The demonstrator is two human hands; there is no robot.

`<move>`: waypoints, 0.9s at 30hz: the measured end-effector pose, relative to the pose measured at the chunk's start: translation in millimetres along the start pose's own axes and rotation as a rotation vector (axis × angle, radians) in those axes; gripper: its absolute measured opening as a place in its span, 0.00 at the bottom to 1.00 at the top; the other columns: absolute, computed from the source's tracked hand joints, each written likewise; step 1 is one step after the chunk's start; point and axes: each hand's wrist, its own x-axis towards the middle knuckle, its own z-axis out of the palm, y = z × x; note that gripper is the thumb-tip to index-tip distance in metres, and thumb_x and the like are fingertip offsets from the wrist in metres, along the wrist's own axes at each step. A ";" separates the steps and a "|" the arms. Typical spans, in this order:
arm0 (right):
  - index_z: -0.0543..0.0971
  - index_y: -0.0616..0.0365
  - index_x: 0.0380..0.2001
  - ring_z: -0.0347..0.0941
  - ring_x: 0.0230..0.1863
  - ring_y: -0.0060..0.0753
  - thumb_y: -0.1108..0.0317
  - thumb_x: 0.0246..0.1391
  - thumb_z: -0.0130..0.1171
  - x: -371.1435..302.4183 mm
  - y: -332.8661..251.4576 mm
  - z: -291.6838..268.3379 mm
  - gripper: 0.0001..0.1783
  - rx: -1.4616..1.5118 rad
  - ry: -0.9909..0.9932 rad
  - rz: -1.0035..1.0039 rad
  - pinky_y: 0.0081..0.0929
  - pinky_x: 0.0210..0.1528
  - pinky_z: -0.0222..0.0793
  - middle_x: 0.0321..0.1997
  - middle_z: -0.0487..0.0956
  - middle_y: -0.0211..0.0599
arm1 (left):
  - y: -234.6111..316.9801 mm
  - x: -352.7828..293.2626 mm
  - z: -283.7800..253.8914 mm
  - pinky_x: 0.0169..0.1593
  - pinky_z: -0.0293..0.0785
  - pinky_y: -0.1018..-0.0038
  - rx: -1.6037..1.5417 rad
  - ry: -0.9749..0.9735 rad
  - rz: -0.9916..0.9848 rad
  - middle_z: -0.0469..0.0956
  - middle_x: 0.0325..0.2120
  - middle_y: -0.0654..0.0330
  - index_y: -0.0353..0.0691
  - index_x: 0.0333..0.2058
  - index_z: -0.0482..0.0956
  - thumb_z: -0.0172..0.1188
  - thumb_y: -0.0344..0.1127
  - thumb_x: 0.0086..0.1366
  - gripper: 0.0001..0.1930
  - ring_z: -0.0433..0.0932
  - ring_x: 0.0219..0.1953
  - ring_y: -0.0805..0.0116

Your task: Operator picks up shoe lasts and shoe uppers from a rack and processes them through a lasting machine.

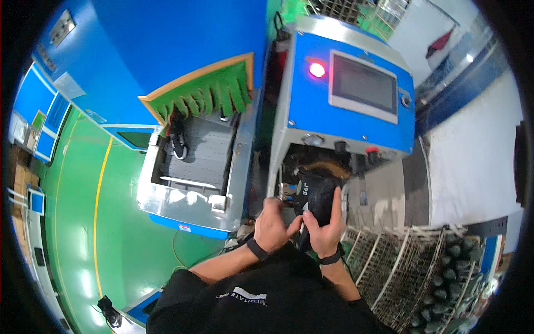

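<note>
Head view: black shoe upper (320, 201) is at center, just right of the middle, in front of the opening under the blue machine (314, 103). Right hand (325, 234) grips it, thumb on near face, index finger straight along right edge; left hand (271, 227) is at its lower left, fingers curled, thumb toward it; can't tell if it pinches.

Containers: wire rack (394, 264), lower right, has dark rounded pieces (449, 274) along its right side. Walled conveyor (204, 153), left of center, carries a black shoe (178, 146) with white sole edge.

Hidden: green fringed curtain (214, 100) covers another shoe's rear, only a pale-edged bit showing. Machine interior dark, contents unclear. Far-side fingers out of sight. Rack cut off at lower edge.
</note>
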 end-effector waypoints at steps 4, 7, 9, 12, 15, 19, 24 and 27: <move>0.61 0.62 0.76 0.82 0.54 0.53 0.63 0.52 0.74 -26.5 28.2 -41.9 0.52 -0.138 -0.108 0.110 0.39 0.55 0.76 0.52 0.82 0.61 | 5.8 -17.9 40.6 0.33 0.78 0.49 0.097 -0.348 0.146 0.78 0.25 0.47 0.36 0.31 0.73 0.62 0.37 0.67 0.11 0.81 0.29 0.39; 0.61 0.61 0.76 0.80 0.55 0.38 0.67 0.55 0.72 -39.3 61.6 -71.2 0.48 0.068 -0.118 0.274 0.32 0.60 0.73 0.57 0.82 0.45 | -3.4 -31.4 59.6 0.33 0.76 0.47 -0.067 -0.527 0.128 0.78 0.24 0.44 0.36 0.33 0.75 0.61 0.34 0.66 0.08 0.81 0.30 0.38; 0.61 0.60 0.77 0.75 0.56 0.25 0.73 0.57 0.68 -56.8 100.0 -85.1 0.45 0.435 -0.070 0.548 0.26 0.62 0.71 0.61 0.79 0.33 | -11.8 -39.1 73.7 0.34 0.77 0.50 -0.202 -0.518 0.057 0.79 0.27 0.42 0.36 0.34 0.75 0.59 0.32 0.67 0.05 0.81 0.30 0.37; 0.63 0.62 0.76 0.77 0.55 0.25 0.70 0.60 0.65 -82.2 138.0 -93.2 0.42 0.767 0.021 0.838 0.24 0.59 0.72 0.62 0.79 0.33 | -9.5 -35.9 82.9 0.32 0.77 0.60 -0.474 -0.463 -0.255 0.82 0.27 0.47 0.34 0.33 0.75 0.52 0.31 0.72 0.08 0.82 0.26 0.50; 0.64 0.63 0.75 0.76 0.57 0.27 0.67 0.62 0.63 -82.5 138.4 -84.4 0.40 0.882 0.135 0.734 0.25 0.60 0.71 0.63 0.78 0.35 | -16.7 -10.3 73.5 0.31 0.76 0.66 -0.809 -0.171 -0.559 0.82 0.26 0.55 0.34 0.32 0.75 0.48 0.30 0.73 0.10 0.82 0.27 0.62; 0.62 0.64 0.76 0.73 0.63 0.31 0.67 0.61 0.63 -73.5 129.3 -85.4 0.42 0.816 0.123 0.771 0.28 0.66 0.67 0.68 0.75 0.38 | -15.2 7.9 36.5 0.36 0.79 0.61 -0.379 -0.588 -0.414 0.81 0.24 0.50 0.33 0.32 0.76 0.63 0.50 0.70 0.21 0.85 0.31 0.58; 0.58 0.65 0.77 0.66 0.71 0.31 0.65 0.64 0.67 -46.7 84.0 -67.2 0.45 0.245 -0.193 0.449 0.30 0.73 0.59 0.74 0.70 0.44 | -0.9 3.4 57.1 0.26 0.79 0.54 0.227 -0.686 0.079 0.81 0.19 0.47 0.38 0.25 0.79 0.66 0.77 0.54 0.39 0.83 0.22 0.44; 0.58 0.65 0.77 0.66 0.71 0.31 0.64 0.63 0.68 -48.0 69.8 -58.1 0.45 0.256 -0.173 0.528 0.30 0.73 0.59 0.74 0.70 0.45 | -20.9 2.2 48.9 0.27 0.79 0.54 0.146 -0.656 0.191 0.79 0.18 0.46 0.37 0.24 0.80 0.63 0.60 0.68 0.28 0.82 0.21 0.43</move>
